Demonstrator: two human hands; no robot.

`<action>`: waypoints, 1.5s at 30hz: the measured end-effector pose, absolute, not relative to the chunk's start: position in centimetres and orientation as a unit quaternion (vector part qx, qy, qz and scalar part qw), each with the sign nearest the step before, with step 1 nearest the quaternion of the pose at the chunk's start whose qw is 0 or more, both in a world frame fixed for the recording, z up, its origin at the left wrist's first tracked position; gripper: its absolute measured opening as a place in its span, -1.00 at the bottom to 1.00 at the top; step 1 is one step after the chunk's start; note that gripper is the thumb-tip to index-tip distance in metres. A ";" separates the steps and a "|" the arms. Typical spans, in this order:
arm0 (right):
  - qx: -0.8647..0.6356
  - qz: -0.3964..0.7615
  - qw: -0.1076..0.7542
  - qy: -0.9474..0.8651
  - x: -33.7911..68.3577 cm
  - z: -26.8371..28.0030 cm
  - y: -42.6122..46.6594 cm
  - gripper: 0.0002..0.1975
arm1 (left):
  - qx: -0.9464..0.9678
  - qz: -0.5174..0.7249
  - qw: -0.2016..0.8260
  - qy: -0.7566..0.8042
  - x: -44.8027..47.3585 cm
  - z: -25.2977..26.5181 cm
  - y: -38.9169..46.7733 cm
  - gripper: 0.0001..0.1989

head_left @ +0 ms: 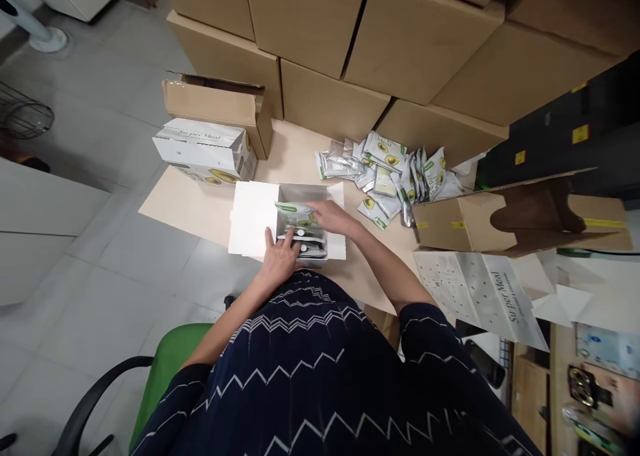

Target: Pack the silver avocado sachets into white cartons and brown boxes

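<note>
A small white box (255, 219) with its flaps spread open is seen on the tabletop (190, 209), directly in front of the person. Several sachets (303, 239) are packed inside it, stacked at its near end. The left hand (279, 259) is laid flat on the near edge of the box, fingers spread and resting on the packed sachets, with nothing gripped. The right hand (333, 217) is lowered into the box from the right, its fingers loosely curled on a green-and-white sachet (295, 211) lying at the top of the stack; whether that sachet is pinched or merely pressed cannot be told. A loose pile of avocado sachets (395, 173) is spread beyond the right hand, well apart from the box. A closed printed carton (205, 151) stands to the left.
</note>
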State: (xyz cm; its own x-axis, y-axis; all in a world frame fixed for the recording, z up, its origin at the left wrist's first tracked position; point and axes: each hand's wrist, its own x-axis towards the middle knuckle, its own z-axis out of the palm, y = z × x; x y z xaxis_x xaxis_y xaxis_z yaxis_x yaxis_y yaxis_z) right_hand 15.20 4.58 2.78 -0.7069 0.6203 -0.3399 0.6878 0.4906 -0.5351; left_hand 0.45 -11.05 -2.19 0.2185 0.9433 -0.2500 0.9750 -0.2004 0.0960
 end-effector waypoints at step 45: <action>0.652 -0.184 -0.163 0.717 23.4 0.8 21.3 -0.66 | 0.741 -0.090 0.146 0.649 0.4 -2.1 -10.3 -0.36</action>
